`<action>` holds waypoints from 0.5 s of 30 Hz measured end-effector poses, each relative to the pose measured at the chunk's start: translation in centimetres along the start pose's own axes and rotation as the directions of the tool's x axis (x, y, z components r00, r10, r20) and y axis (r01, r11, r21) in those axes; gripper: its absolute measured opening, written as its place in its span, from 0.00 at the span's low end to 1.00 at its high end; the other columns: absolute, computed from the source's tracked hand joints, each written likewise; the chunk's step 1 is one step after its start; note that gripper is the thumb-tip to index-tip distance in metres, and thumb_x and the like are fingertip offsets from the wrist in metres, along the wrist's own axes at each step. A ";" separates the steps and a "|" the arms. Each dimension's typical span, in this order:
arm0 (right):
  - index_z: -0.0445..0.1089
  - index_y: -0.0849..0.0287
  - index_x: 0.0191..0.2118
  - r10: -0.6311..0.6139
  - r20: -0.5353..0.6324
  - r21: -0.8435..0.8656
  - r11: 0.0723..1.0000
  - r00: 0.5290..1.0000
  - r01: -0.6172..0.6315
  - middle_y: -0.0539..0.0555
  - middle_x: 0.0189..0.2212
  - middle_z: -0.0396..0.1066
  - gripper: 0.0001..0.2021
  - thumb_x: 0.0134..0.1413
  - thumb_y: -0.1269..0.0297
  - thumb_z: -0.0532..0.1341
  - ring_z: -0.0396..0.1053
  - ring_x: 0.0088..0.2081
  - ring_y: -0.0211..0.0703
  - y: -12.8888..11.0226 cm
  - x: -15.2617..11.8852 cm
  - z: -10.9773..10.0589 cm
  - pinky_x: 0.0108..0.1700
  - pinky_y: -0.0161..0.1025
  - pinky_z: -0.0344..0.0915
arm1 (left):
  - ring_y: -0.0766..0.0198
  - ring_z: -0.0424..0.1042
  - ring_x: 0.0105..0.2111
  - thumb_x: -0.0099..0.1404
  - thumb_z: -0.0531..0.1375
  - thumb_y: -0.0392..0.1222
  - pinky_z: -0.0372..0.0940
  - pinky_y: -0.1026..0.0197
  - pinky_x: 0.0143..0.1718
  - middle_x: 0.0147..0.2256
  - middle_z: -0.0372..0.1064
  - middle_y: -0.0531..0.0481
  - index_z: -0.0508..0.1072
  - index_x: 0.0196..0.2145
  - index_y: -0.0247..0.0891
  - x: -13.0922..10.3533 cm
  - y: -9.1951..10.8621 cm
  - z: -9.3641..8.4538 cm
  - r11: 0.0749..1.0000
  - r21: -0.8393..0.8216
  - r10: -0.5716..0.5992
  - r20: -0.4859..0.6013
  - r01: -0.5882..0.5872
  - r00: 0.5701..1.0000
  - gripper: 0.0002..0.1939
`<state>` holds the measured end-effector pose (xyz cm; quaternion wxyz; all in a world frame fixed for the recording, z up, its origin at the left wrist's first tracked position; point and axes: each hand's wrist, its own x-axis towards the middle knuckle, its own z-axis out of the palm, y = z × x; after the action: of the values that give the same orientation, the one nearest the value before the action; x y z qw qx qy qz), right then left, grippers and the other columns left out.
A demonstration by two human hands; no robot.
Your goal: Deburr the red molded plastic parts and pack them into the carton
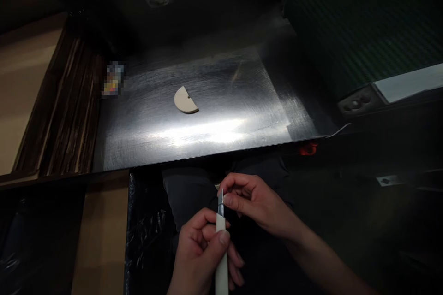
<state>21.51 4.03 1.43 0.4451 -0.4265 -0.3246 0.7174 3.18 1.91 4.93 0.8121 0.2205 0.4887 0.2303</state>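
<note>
1. Left hand [204, 253], bottom centre: I see its fingers wrapped around a pale knife [220, 224].
2. Right hand [254, 198], lower centre: thumb and forefinger pinch the blade [220, 199]; other fingers curl.
3. Upper centre, a half-round piece [185, 102] lies on the metal table [145, 140].

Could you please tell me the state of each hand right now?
Left hand: closed, holding a knife.
Right hand: partly curled at its blade; whether it grips cannot be told.

The left hand [199, 251] holds a pale-handled knife [222, 265], the right hand [258, 199] at its blade [220, 199], a half-disc [184, 101] on the surface [145, 138] at eleven o'clock.
</note>
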 end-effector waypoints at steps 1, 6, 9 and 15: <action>0.77 0.58 0.39 0.001 -0.002 -0.002 1.000 1.000 -0.001 0.48 0.32 0.74 0.14 0.61 0.52 0.72 0.69 0.32 0.34 0.0 0.0 0.0 0.34 0.32 0.64 | 0.67 0.77 0.17 0.62 0.75 0.58 0.67 0.73 0.17 0.22 0.81 0.50 0.72 0.38 0.35 0.0 0.1 0.0 1.000 0.004 -0.003 -0.008 0.003 1.000 0.25; 0.77 0.58 0.41 -0.004 -0.023 -0.057 0.998 1.000 0.003 0.50 0.33 0.75 0.15 0.66 0.50 0.68 0.70 0.31 0.36 -0.1 -0.1 0.0 0.30 0.33 0.63 | 0.67 0.75 0.17 0.59 0.75 0.61 0.66 0.72 0.17 0.21 0.79 0.51 0.74 0.37 0.35 0.3 0.2 0.2 0.997 0.076 0.013 -0.101 -0.005 0.995 0.27; 0.78 0.58 0.41 -0.032 -0.047 -0.086 0.996 0.998 0.028 0.51 0.33 0.75 0.14 0.66 0.50 0.68 0.70 0.32 0.37 -0.1 0.0 0.1 0.31 0.34 0.64 | 0.66 0.75 0.18 0.60 0.75 0.62 0.65 0.71 0.18 0.22 0.79 0.48 0.75 0.36 0.34 0.6 -0.1 0.3 0.986 0.161 0.064 -0.166 -0.037 0.984 0.27; 0.77 0.57 0.40 -0.036 -0.064 -0.080 0.996 0.997 0.031 0.50 0.33 0.75 0.12 0.66 0.53 0.68 0.70 0.32 0.37 -0.4 0.0 0.5 0.34 0.34 0.66 | 0.63 0.78 0.23 0.66 0.71 0.57 0.72 0.66 0.27 0.25 0.80 0.49 0.80 0.35 0.37 0.7 -1.1 0.2 0.868 0.439 0.359 -0.232 -0.232 0.904 0.18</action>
<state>21.18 4.18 1.96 0.4501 -0.4613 -0.3449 0.6824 3.79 1.38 3.85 0.6183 0.4169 0.6050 0.2791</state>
